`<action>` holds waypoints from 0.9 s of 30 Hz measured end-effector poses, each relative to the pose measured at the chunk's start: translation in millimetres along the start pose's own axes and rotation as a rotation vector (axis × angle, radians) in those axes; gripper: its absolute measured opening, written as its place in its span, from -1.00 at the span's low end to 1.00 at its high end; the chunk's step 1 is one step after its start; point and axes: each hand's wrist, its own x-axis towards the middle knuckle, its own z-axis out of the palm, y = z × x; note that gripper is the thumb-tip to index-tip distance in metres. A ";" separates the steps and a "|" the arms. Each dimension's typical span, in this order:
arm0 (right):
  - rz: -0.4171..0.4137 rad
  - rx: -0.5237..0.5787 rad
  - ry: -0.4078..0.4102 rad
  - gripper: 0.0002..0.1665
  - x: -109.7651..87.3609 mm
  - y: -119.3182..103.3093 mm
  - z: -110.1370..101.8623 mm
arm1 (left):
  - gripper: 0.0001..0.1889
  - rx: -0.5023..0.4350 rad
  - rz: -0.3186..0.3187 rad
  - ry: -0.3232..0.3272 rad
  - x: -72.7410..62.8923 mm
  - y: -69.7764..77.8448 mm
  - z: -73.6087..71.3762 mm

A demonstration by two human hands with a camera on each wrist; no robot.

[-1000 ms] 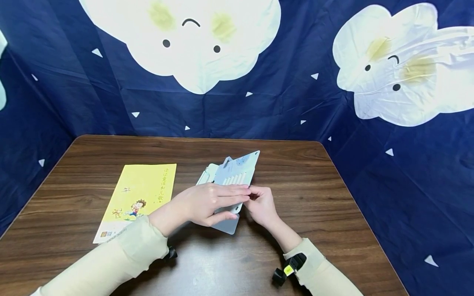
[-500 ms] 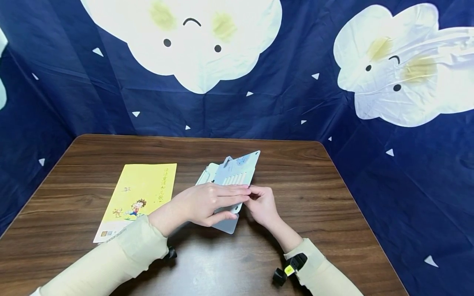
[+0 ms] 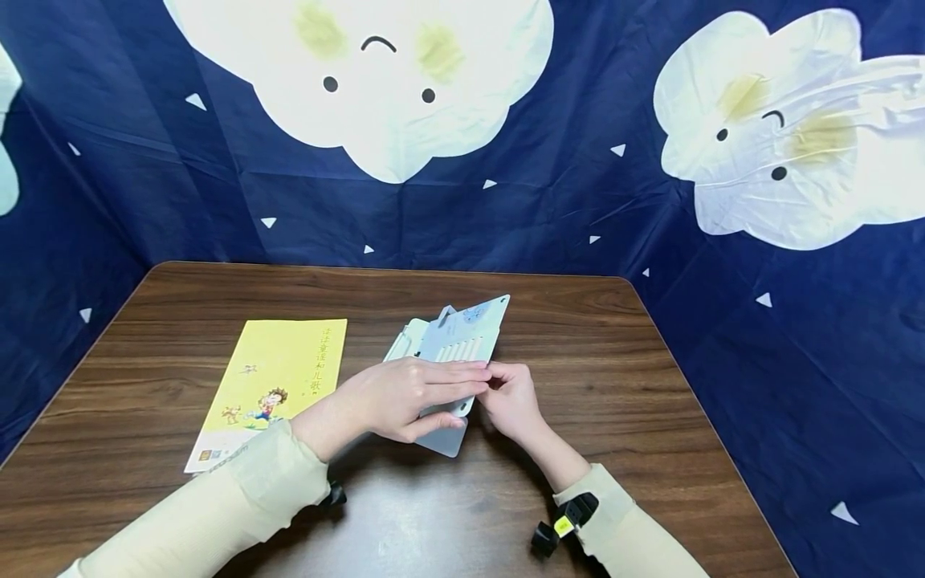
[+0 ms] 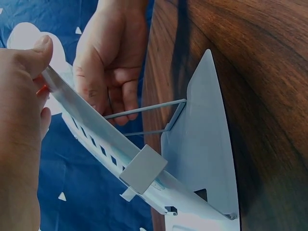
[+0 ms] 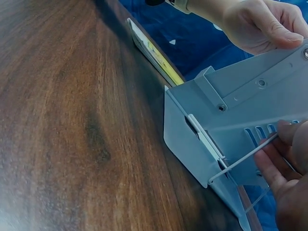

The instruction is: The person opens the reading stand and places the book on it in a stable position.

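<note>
A pale blue metal book stand [image 3: 462, 341] is unfolded on the table, its slotted back panel tilted up over a flat base plate [image 4: 207, 130]. Across the panel's front lie the fingers of my left hand [image 3: 415, 393], with the thumb at its near edge, holding it. Behind the panel, my right hand [image 3: 511, 401] pinches the thin wire support [image 5: 245, 159] between thumb and fingers. That wire runs from the panel's back to the base plate, as the left wrist view shows too. In the head view, my left hand hides the panel's lower middle.
A yellow children's book [image 3: 278, 377] lies flat on the brown wooden table [image 3: 592, 361], left of the stand. A dark blue curtain [image 3: 564, 209] with cloud prints hangs behind the table. Black cameras with straps are on both wrists.
</note>
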 end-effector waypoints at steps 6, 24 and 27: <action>0.022 -0.058 0.007 -0.72 2.4 -5.5 1.6 | -0.47 -0.001 -0.006 0.001 0.4 0.2 0.8; 0.008 -0.021 -0.006 -0.78 -0.8 -1.1 -1.6 | -0.44 -0.024 -0.029 0.013 -1.2 0.2 -0.2; 0.003 -0.028 -0.010 -0.76 -0.9 -1.3 -2.0 | -0.44 -0.028 -0.035 0.021 -1.8 0.1 -0.9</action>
